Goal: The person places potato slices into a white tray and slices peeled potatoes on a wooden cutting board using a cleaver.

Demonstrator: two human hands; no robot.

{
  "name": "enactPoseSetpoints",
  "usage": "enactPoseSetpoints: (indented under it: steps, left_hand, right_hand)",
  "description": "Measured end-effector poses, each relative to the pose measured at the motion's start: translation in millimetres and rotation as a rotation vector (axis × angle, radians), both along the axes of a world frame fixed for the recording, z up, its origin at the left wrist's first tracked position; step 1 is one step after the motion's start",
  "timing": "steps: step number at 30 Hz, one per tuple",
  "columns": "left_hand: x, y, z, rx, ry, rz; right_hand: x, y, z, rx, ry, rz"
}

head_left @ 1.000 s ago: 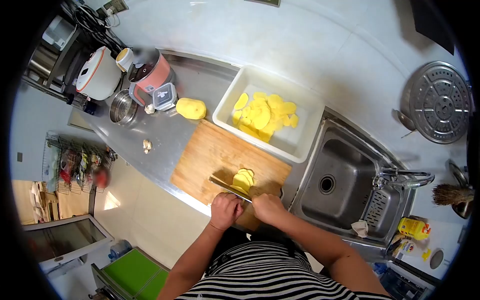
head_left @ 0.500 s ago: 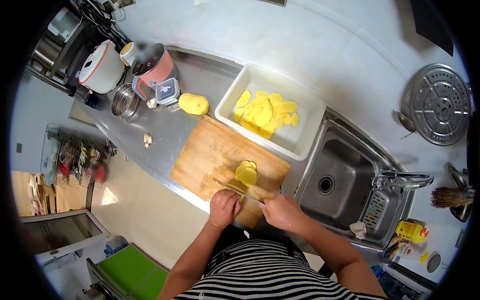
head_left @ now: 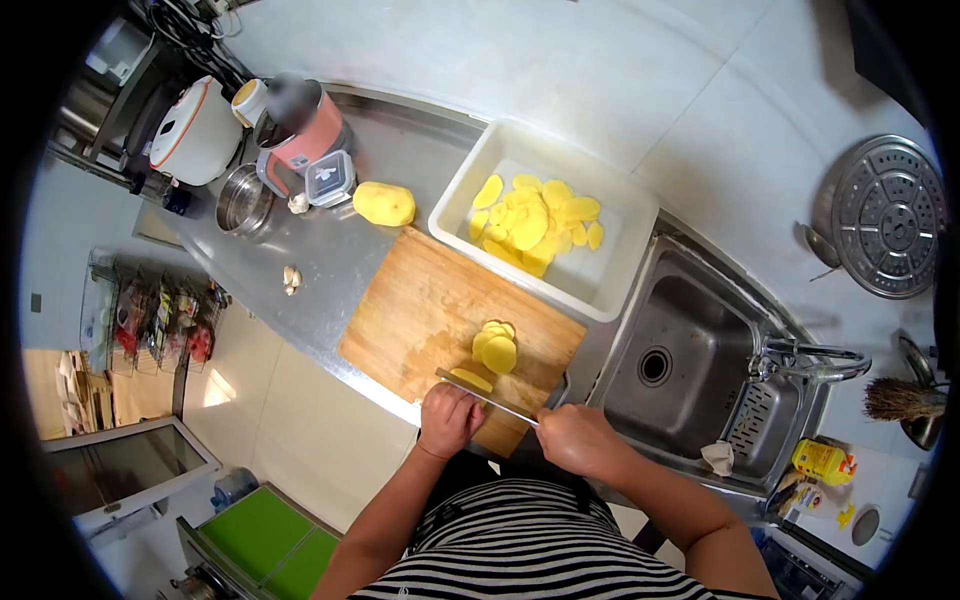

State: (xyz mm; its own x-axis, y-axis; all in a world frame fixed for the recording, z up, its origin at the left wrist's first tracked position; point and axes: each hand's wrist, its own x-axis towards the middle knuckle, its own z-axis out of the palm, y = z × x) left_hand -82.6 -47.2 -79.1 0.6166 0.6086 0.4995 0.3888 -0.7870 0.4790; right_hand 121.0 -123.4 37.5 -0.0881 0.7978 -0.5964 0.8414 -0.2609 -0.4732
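Just beyond the left hand (head_left: 449,418), its fingers curled probably to spare the tips, their grip hidden, potato slices (head_left: 498,354) lie past the kitchen knife (head_left: 490,399) clamped in the right hand's (head_left: 578,440) fingers.

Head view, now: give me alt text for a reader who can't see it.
A person's right hand holds a knife over a wooden board, the left hand close to the blade. Yellow slices lie on the board and in a white tub beyond it, beside a steel sink.
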Motion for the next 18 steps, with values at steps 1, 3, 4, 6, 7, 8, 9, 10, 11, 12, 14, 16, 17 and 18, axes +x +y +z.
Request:
enactPoseSetpoints:
  steps: [1,3,4,6,7,8,9,10,11,12,14,16,17,18]
  left_hand:
    - [0,0,-1,0.009,-0.011,-0.007]
    - [-1,1,-3,-0.002,-0.006,-0.02]
    - [-1,1,-3,-0.014,-0.001,-0.031]
    - [0,0,0,-0.007,0.008,-0.022]
    - [1,0,1,0.0,0.013,-0.011]
    - [1,0,2,0.0,0.015,-0.013]
    - [1,1,3,-0.028,0.021,-0.029]
    - [1,3,3,-0.057,0.027,-0.041]
    - [0,3,3,-0.065,0.03,-0.038]
    - [1,4,3,-0.057,0.012,-0.038]
    - [0,2,1,-0.055,-0.003,-0.033]
    - [-1,2,-2,-0.06,0.041,-0.017]
    - [-1,1,-4,-0.066,0.041,-0.019]
    - [0,1,-2,-0.055,0.037,-0.01]
  right_hand:
    - [0,2,-1,-0.008,0.011,0.017]
    - [-6,10,-2,-0.008,0.019,0.016]
    - [-8,14,-3,-0.007,0.028,0.017]
    - [-11,21,-14,0.035,0.039,0.02]
    - [-12,23,-19,0.077,0.046,0.025]
    - [-11,23,-22,0.077,0.048,0.022]
    - [-10,23,-26,0.058,0.042,0.02]
    - [-9,23,-29,0.037,0.037,0.022]
    - [-8,20,-28,0.03,0.04,0.025]
    - [-7,15,-25,-0.009,0.026,0.038]
    - [-4,8,-17,-0.053,0.014,0.056]
    - [-1,3,-7,-0.054,0.015,0.019]
    - [0,4,-2,-0.059,0.015,0.017]
    - [1,5,2,-0.069,0.022,0.015]
